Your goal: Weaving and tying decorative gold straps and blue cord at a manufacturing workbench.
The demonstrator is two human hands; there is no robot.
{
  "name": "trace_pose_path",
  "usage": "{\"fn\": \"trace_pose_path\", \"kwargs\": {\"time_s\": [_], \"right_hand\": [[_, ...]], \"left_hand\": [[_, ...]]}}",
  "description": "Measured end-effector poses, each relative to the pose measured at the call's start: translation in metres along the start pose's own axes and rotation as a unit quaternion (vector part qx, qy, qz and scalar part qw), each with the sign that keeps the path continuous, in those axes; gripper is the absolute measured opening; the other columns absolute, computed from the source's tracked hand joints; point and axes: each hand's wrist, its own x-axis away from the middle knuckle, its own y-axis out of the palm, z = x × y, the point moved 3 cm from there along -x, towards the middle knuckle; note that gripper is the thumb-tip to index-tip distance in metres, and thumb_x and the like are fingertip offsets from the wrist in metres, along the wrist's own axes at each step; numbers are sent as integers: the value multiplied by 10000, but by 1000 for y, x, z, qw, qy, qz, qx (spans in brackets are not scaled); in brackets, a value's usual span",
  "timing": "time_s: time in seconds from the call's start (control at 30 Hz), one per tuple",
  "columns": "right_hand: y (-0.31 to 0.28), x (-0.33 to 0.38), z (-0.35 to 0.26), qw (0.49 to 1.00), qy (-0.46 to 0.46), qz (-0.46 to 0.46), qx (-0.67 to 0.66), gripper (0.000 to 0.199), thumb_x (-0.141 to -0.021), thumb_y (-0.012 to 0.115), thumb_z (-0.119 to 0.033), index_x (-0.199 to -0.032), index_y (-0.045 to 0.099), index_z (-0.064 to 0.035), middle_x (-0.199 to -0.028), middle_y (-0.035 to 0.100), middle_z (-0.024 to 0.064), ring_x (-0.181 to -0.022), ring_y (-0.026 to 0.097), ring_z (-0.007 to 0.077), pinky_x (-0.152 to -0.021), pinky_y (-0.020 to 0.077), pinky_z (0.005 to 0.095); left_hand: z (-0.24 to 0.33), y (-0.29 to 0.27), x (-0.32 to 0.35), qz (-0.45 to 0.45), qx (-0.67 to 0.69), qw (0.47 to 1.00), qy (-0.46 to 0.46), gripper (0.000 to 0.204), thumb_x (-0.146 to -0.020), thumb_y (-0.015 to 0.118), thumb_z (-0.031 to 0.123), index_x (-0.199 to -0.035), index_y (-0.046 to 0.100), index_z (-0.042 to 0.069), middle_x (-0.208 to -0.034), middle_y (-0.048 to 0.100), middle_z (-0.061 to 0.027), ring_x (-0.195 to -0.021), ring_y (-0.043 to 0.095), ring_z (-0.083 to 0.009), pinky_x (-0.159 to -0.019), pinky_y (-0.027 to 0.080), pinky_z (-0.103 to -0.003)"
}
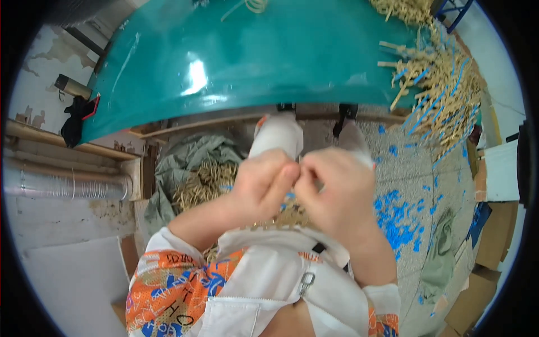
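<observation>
My left hand (259, 182) is closed, its thumb pressed against the curled fingers. Close beside it, my right hand (339, 188) is closed too, with thumb and forefinger pinched and the other fingers curled. The fingertips of both hands nearly meet above my lap. Whatever they hold is hidden or too small to make out. Below and to the left of the hands, a heap of tan strips (205, 184) lies on a crumpled grey-green cloth (182, 160). More tan material (292, 215) shows between my forearms, partly covered by my clothing.
A shiny green-topped table (252, 67) stands ahead. A large pile of tan strips with blue bits (443, 84) hangs over its right edge. Blue scraps (397, 219) litter the floor at right, near a green cloth (439, 261) and cardboard boxes (494, 236). A silver duct (73, 182) runs along the left.
</observation>
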Motion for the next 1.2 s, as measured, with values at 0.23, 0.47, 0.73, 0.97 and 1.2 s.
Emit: {"fn": "trace_pose_path", "kwargs": {"time_s": [0.23, 0.47, 0.73, 0.97, 1.2], "right_hand": [[-6, 12, 10, 974, 68, 68, -207, 44, -687, 593, 21, -717, 578, -8, -657, 588, 59, -527, 544, 113, -490, 419, 210], [-9, 12, 3, 998, -39, 43, -27, 71, -657, 591, 14, -697, 548, -27, -634, 567, 73, -529, 547, 173, -478, 421, 243], [-3, 26, 33, 947, 136, 34, -290, 72, -682, 522, 46, -715, 522, -18, -691, 562, 50, -576, 523, 91, -521, 420, 218], [-28, 80, 110, 680, 243, 148, -676, 176, -797, 517, -150, -864, 441, -6, -770, 558, 112, -630, 538, 121, -571, 474, 223], [-71, 246, 252, 576, 318, 371, -655, 111, -799, 508, -106, -852, 461, -20, -747, 540, 62, -668, 532, 137, -534, 446, 236]], "left_hand": [[-2, 10, -1, -5, 235, 961, -142, 304, -906, 378, 211, -713, 482, 0, -622, 511, -44, -553, 494, -80, -497, 411, -210], [8, 8, -4, -9, -5, 1000, 22, 202, -872, 431, 107, -715, 496, -2, -596, 480, -70, -512, 495, -170, -460, 390, -260], [5, 12, 7, 14, 121, 991, -47, 216, -883, 403, 106, -723, 493, -8, -605, 496, -63, -527, 500, -127, -467, 398, -241], [-4, -9, 14, 127, 167, 961, -179, 266, -911, 341, 196, -845, 492, -14, -683, 536, -88, -596, 539, -141, -525, 447, -259], [-35, -44, 16, 77, 180, 968, -157, 309, -909, 341, 265, -774, 447, 8, -813, 512, -134, -673, 499, -204, -538, 409, -272]]}}
